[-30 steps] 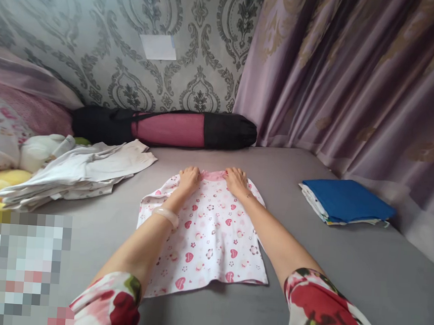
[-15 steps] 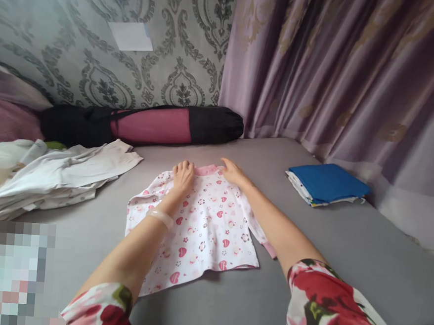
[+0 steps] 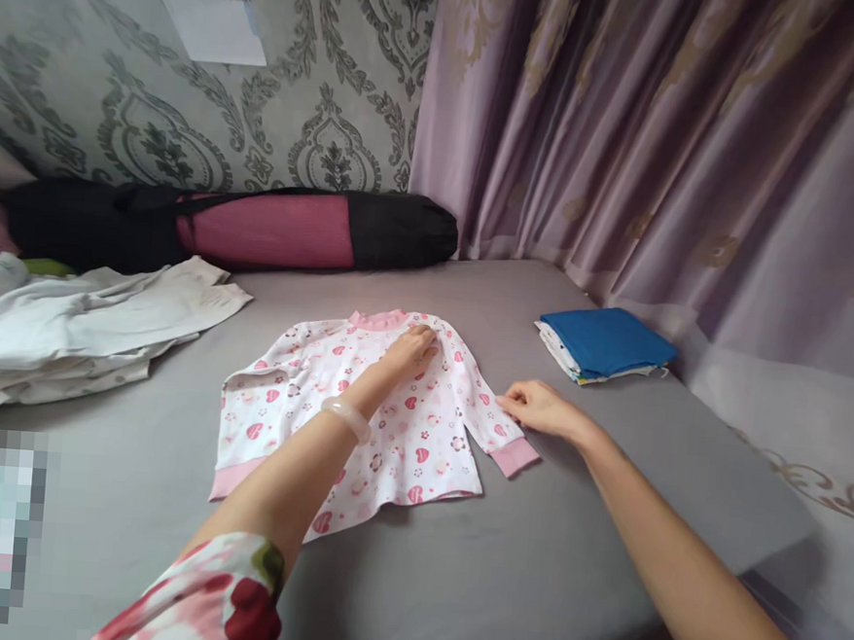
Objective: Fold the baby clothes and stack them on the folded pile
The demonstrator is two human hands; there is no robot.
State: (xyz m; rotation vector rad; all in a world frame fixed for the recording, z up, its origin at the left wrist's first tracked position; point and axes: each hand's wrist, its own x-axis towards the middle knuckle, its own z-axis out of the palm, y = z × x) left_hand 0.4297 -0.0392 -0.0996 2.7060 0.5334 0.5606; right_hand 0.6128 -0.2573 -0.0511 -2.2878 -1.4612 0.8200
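We had the shirt (image 3: 430, 427) spread on the grey sheet (image 3: 566, 525), between the white clothes (image 3: 105, 327) and the blue cloth (image 3: 608, 340), probably so that both of our hands could reach its edges. Our left hand (image 3: 416, 349) lay on the upper front, near the shoulder on our right, with its fingers bent and close together; we judged that it was there to steady the fabric, but could not tell whether it pinched any. Our right hand (image 3: 538, 408) was at the outer edge of the right-side sleeve (image 3: 486, 407), above the pink cuff (image 3: 514, 457), thumb and fingers drawn together at the cloth. That grip would suit straightening the sleeve while the other hand kept the body from sliding, though whether fabric was caught between the fingertips we could not tell. The collar (image 3: 377, 320) pointed away from us, towards the long bag (image 3: 272, 229) by the wall (image 3: 206, 129), and the hem (image 3: 433, 497) faced us. The shirt's long axis thus ran from far to near, slightly aslant, with the right-side sleeve angled outwards and the other sleeve (image 3: 255, 425) bent down towards us.
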